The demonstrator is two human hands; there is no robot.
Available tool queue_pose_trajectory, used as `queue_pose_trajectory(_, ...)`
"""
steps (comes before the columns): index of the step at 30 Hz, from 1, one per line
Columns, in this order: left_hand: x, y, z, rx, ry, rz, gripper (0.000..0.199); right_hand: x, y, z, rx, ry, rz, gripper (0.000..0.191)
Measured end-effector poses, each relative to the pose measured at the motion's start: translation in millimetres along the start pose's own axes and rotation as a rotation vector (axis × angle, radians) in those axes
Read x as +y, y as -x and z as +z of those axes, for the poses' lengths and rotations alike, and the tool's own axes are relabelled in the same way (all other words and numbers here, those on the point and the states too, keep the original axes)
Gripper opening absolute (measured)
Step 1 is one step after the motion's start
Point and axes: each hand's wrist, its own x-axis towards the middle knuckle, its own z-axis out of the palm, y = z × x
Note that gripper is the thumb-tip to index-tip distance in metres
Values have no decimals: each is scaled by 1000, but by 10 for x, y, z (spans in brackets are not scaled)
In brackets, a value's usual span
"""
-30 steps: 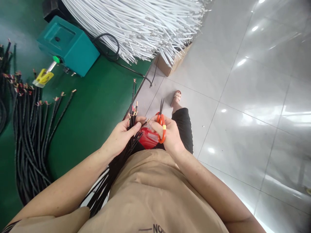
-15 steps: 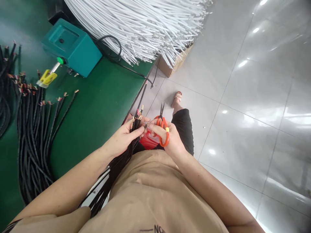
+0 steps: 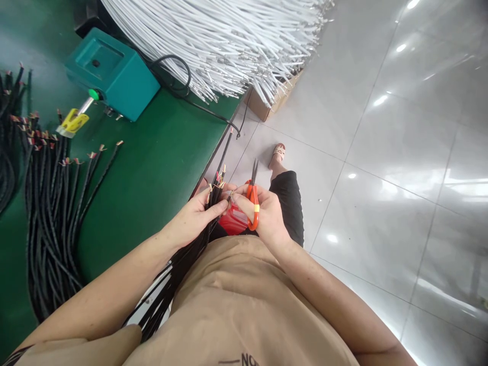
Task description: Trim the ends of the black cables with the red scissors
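Observation:
My left hand [image 3: 200, 213] is closed around a bundle of black cables [image 3: 194, 249], which trails down beside my lap. Thin coloured wire ends fan out from the stripped tips above the fingers. One cable end [image 3: 229, 197] sticks out between the left thumb and fingers toward the other hand. My right hand [image 3: 265, 211] has orange-handled scissors [image 3: 252, 203] hooked in it, their blades pointing away from me. Its thumb and forefinger pinch at the fine wires of that cable end. The fingertips partly cover those wires.
On the green table [image 3: 129, 203] lies another pile of black cables [image 3: 53, 218] with stripped ends. A teal box-shaped device [image 3: 114, 76] with a yellow clip [image 3: 73, 122] stands behind it. White cables [image 3: 229, 46] heap over the far edge, above a cardboard box [image 3: 263, 104].
The scissors have turned in my right hand, so their handles now look narrower and more edge-on. My left hand and the bundle have barely moved.

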Motion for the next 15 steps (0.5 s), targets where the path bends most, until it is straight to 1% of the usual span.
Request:
queue_pose_trajectory(3, 2, 0, 2, 17, -12, -18, 33, 30, -16, -11, 2, 20, 8, 13)
queue_pose_trajectory(6, 0, -4, 7, 12, 32, -22, 30, 85, -24, -8, 4, 19, -4, 11)
queue_pose_trajectory(11, -15, -7, 1, 17, 71, -24, 31, 152, -4, 6, -4, 86, -73, 9)
queue_pose_trajectory(15, -10, -7, -3, 35, 42, -32, 37, 138, 0, -6, 20, 117, -119, 10)
